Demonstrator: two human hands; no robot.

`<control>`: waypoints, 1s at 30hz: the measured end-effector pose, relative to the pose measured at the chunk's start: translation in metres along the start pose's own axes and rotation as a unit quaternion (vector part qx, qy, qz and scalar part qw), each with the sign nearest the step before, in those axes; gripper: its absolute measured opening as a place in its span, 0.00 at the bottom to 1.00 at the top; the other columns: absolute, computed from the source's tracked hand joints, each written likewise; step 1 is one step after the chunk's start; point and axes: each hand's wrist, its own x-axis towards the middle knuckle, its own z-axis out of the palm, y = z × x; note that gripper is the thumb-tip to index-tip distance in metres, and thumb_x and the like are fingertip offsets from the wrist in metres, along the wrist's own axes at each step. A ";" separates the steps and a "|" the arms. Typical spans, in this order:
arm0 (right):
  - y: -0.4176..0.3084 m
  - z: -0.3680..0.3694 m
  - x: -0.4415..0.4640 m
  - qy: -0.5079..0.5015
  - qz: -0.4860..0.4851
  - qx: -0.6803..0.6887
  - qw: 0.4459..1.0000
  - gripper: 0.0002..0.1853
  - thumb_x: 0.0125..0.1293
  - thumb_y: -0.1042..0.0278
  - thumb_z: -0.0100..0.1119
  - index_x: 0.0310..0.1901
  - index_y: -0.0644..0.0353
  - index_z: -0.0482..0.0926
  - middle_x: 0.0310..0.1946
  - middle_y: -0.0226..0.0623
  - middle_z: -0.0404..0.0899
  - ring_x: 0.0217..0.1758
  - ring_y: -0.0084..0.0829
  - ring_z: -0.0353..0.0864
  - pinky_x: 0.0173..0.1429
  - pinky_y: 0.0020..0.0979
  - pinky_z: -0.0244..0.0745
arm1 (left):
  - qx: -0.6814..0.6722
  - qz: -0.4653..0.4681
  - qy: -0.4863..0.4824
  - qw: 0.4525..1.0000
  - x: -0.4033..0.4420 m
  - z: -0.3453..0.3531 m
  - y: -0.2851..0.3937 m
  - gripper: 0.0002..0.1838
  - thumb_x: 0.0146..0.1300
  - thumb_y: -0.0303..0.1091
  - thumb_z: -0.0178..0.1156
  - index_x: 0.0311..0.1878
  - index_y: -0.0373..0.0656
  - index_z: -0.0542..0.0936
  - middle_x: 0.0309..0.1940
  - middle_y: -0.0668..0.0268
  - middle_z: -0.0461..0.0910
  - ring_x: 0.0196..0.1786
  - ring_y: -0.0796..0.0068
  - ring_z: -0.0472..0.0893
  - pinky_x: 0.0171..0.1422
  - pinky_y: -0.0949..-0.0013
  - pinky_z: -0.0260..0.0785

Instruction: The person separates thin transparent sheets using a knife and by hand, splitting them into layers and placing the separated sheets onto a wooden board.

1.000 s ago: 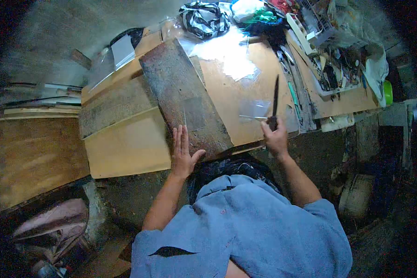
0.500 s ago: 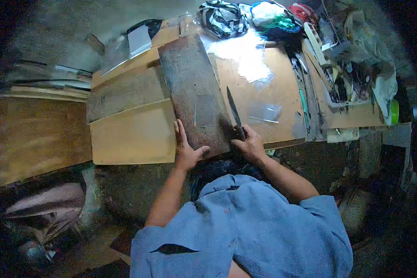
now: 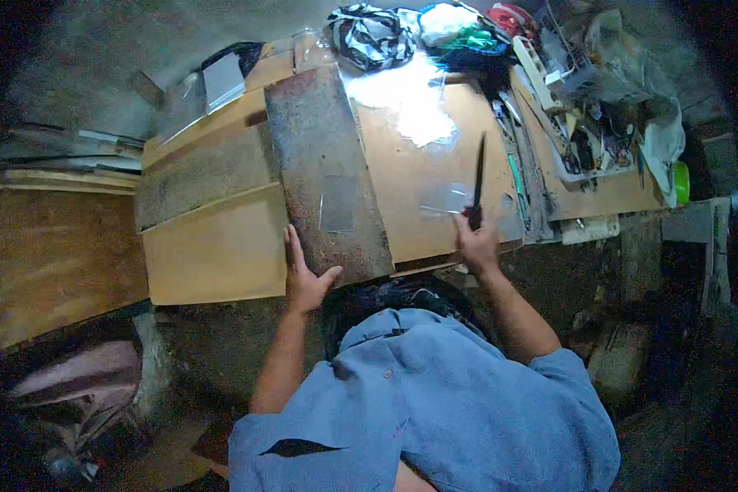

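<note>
My right hand [image 3: 479,243] is closed around the dark handle of a knife [image 3: 480,168], whose long narrow blade points away from me, over the right part of the worktop. My left hand [image 3: 305,283] lies at the near left corner of a long, worn, dark board [image 3: 320,139], its fingers stretched along the side edge and its thumb spread toward the near edge. On that board rests a small clear sheet [image 3: 337,215]. Another clear sheet [image 3: 447,198] lies on the light wooden worktop [image 3: 406,168], left of the knife.
Plastic bags [image 3: 371,37] and a bright glare are at the back. To the right stand a white tray of tools [image 3: 586,156] and a green round object [image 3: 681,182]. Wooden panels [image 3: 213,246] lie left of the dark board.
My right hand has lifted the knife away from the dark board and moved right, turning the blade more upright in view. The left hand stays by the board's edge. The whole view has shifted slightly.
</note>
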 end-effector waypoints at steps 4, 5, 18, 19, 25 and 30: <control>0.000 -0.034 0.029 0.043 0.005 -0.097 0.994 0.17 0.55 0.60 0.66 0.39 0.63 0.75 0.26 0.35 0.77 0.28 0.28 0.76 0.33 0.31 0.72 | -0.052 0.027 0.014 0.998 -0.001 0.003 -0.011 0.61 0.44 0.38 0.72 0.72 0.43 0.37 0.72 0.46 0.41 0.74 0.51 0.45 0.75 0.58 0.40; -0.001 -0.037 0.032 0.027 0.021 -0.092 0.995 0.19 0.53 0.58 0.67 0.39 0.64 0.75 0.27 0.37 0.78 0.29 0.30 0.77 0.35 0.32 0.73 | -0.063 0.022 0.024 0.997 0.000 0.004 -0.014 0.60 0.45 0.38 0.72 0.72 0.43 0.38 0.72 0.46 0.41 0.74 0.51 0.45 0.75 0.58 0.40; -0.026 -0.024 0.066 -0.072 0.031 -0.186 0.979 0.26 0.45 0.56 0.71 0.41 0.67 0.77 0.26 0.48 0.80 0.32 0.45 0.81 0.38 0.40 0.73 | -0.070 0.033 0.079 0.994 -0.011 -0.005 -0.016 0.52 0.52 0.37 0.68 0.72 0.41 0.42 0.71 0.48 0.47 0.73 0.53 0.48 0.74 0.60 0.42; -0.025 -0.024 0.067 -0.061 0.030 -0.170 0.983 0.24 0.46 0.57 0.70 0.40 0.67 0.77 0.25 0.46 0.81 0.30 0.42 0.80 0.36 0.39 0.73 | -0.045 0.036 0.084 0.995 -0.011 -0.006 -0.015 0.51 0.52 0.36 0.67 0.72 0.40 0.43 0.71 0.48 0.47 0.73 0.54 0.48 0.74 0.60 0.42; -0.027 -0.042 0.068 -0.071 0.087 -0.032 0.993 0.13 0.53 0.63 0.67 0.34 0.62 0.76 0.18 0.31 0.75 0.19 0.24 0.73 0.23 0.29 0.66 | -0.067 0.028 0.079 0.994 -0.016 -0.022 0.017 0.41 0.53 0.36 0.66 0.69 0.39 0.57 0.69 0.50 0.54 0.71 0.55 0.55 0.72 0.60 0.49; -0.051 -0.051 0.058 -0.053 0.162 0.183 0.968 0.10 0.56 0.65 0.65 0.30 0.59 0.73 0.18 0.26 0.70 0.14 0.19 0.66 0.17 0.23 0.61 | -0.090 0.049 0.067 0.993 -0.011 -0.021 0.036 0.34 0.55 0.36 0.65 0.65 0.42 0.65 0.66 0.51 0.60 0.68 0.55 0.61 0.70 0.60 0.53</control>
